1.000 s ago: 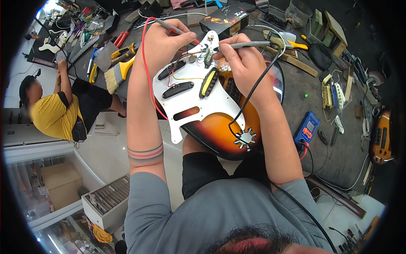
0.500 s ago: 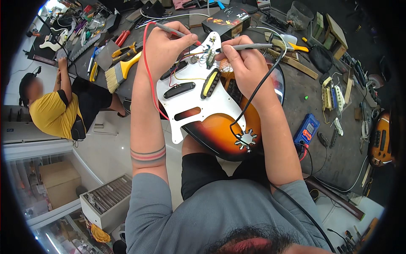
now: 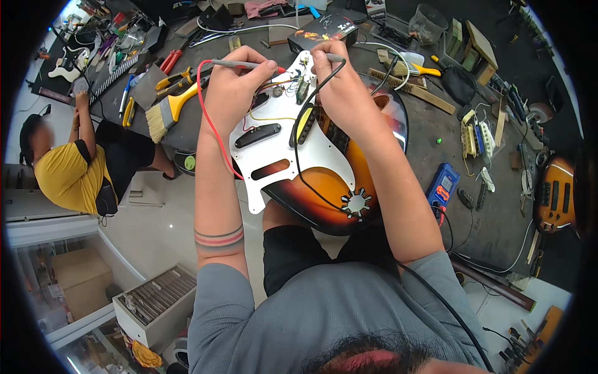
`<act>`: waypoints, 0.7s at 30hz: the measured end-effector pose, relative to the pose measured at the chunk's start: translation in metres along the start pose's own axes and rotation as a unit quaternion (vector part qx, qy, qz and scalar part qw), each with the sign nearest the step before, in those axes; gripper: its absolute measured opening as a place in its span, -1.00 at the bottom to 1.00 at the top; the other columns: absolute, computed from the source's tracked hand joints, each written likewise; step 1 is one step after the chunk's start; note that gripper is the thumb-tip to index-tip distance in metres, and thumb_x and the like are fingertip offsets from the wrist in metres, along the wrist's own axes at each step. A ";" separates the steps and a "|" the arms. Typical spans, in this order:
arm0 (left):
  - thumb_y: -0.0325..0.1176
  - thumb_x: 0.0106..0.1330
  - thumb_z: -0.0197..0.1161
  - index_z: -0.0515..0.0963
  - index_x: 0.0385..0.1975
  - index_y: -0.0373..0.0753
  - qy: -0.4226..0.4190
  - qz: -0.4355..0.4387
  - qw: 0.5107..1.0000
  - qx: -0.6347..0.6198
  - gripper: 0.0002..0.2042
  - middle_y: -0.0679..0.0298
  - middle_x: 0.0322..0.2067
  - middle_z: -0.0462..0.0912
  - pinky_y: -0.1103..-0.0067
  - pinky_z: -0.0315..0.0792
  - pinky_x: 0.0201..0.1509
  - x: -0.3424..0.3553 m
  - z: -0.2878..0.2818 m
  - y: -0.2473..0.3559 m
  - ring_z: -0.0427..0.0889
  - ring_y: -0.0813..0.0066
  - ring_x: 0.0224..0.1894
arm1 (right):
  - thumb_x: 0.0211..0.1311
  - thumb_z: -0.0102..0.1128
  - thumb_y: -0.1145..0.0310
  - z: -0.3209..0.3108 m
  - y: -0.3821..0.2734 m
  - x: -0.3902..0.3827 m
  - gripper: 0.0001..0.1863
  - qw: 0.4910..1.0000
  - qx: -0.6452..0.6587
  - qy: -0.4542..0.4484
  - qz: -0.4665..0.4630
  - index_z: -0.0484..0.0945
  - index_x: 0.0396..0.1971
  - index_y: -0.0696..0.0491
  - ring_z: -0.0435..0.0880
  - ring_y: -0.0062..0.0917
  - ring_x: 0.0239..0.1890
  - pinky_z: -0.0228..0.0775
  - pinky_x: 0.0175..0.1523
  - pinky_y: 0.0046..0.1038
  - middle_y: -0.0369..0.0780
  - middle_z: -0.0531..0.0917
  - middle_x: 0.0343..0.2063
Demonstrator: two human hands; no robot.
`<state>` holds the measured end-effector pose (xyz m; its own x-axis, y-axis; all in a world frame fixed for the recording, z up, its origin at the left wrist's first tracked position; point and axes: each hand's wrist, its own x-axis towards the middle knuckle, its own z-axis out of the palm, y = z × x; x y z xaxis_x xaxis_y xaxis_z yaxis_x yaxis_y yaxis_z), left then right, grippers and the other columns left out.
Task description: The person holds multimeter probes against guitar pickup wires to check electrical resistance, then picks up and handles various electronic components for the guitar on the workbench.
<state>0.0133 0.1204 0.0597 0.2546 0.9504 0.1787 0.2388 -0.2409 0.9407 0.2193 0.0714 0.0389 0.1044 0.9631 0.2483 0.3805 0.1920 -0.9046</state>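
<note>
My left hand [image 3: 233, 93] grips a grey test probe [image 3: 240, 63] with a red lead, its red tip over the wiring at the top of the white pickguard [image 3: 268, 181]. My right hand [image 3: 342, 93] holds a second grey probe [image 3: 334, 58] with a black lead, near the small switch assembly [image 3: 301, 90]. The pickguard lies across a sunburst guitar body [image 3: 317, 202] with a star-shaped emblem. Black pickups [image 3: 258, 136] and a yellow-striped one [image 3: 304, 124] are mounted in it. A blue meter [image 3: 442, 190] lies right of my right forearm.
The cluttered workbench [image 3: 486, 230] holds a paintbrush [image 3: 167, 112], pliers [image 3: 170, 61], a black box [image 3: 322, 32], loose pickups [image 3: 476, 134] and another guitar body [image 3: 554, 193]. Another person [image 3: 78, 177] in yellow works at the left. A drawer box [image 3: 149, 299] stands low at left.
My right hand has shifted up and left toward the top of the pickguard, with its probe and black lead. My left hand has moved slightly down with the red probe.
</note>
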 end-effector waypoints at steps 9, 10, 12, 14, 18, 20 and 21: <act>-0.38 0.43 0.43 0.65 -0.28 -0.37 0.031 0.006 0.997 -0.077 -0.83 0.24 -0.37 0.78 0.67 0.51 -0.27 -0.007 0.004 -0.007 0.68 0.65 -0.34 | 0.76 -0.15 0.08 0.000 0.000 0.002 -0.59 0.997 0.025 -0.033 0.059 0.34 0.17 0.16 0.67 0.18 0.09 0.45 0.25 -0.12 0.21 0.68 -0.03; -0.39 0.42 0.43 0.65 -0.28 -0.37 0.032 0.009 0.996 -0.087 -0.84 0.22 -0.36 0.79 0.67 0.52 -0.26 -0.007 0.004 -0.006 0.69 0.65 -0.34 | 0.76 -0.15 0.08 0.000 0.004 0.002 -0.59 0.997 0.024 -0.033 0.060 0.34 0.17 0.16 0.67 0.18 0.09 0.45 0.25 -0.12 0.21 0.68 -0.03; -0.38 0.43 0.42 0.66 -0.29 -0.37 0.033 0.004 0.996 -0.081 -0.83 0.22 -0.36 0.78 0.64 0.54 -0.19 -0.007 0.006 -0.004 0.69 0.62 -0.31 | 0.80 -0.21 0.06 -0.002 0.012 0.003 -0.62 1.000 0.008 -0.009 0.008 0.40 0.17 0.07 0.64 -0.57 -0.21 0.55 -0.12 -0.46 -0.17 0.68 -0.18; -0.37 0.44 0.41 0.66 -0.30 -0.37 0.035 -0.002 0.997 -0.073 -0.83 0.22 -0.35 0.78 0.61 0.56 -0.12 -0.009 0.006 -0.007 0.70 0.59 -0.28 | 0.78 -0.18 0.07 -0.003 0.005 0.001 -0.61 0.999 0.038 -0.023 0.027 0.40 0.16 0.10 0.66 -0.23 -0.05 0.51 0.05 -0.30 -0.01 0.69 -0.10; -0.40 0.44 0.41 0.66 -0.30 -0.39 0.049 0.026 0.997 -0.062 -0.84 0.20 -0.35 0.78 0.61 0.62 -0.09 -0.009 0.007 -0.013 0.75 0.56 -0.26 | 0.76 -0.13 0.10 -0.003 0.004 -0.003 -0.63 0.999 0.021 -0.027 0.026 0.40 0.16 0.11 0.68 0.12 0.11 0.48 0.20 -0.13 0.11 0.72 -0.02; -0.42 0.44 0.41 0.66 -0.29 -0.39 0.049 0.035 0.996 -0.060 -0.85 0.19 -0.34 0.79 0.62 0.64 -0.08 -0.011 0.009 -0.013 0.76 0.55 -0.25 | 0.76 -0.12 0.11 -0.001 0.003 -0.005 -0.65 0.999 0.021 -0.021 0.020 0.40 0.16 0.08 0.68 0.13 0.10 0.48 0.19 -0.10 0.10 0.72 -0.02; -0.43 0.44 0.42 0.66 -0.29 -0.40 0.052 0.027 0.996 -0.069 -0.86 0.19 -0.34 0.79 0.62 0.64 -0.07 -0.011 0.009 -0.012 0.77 0.55 -0.24 | 0.75 -0.11 0.11 0.000 0.002 -0.006 -0.67 1.000 0.020 -0.015 0.012 0.40 0.16 0.06 0.68 0.15 0.09 0.49 0.18 -0.07 0.09 0.73 -0.02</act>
<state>0.0160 0.1107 0.0433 0.1629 0.9539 0.2520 0.0952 -0.2694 0.9583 0.2195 0.0661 0.0359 0.0846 0.9725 0.2171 0.3414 0.1764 -0.9232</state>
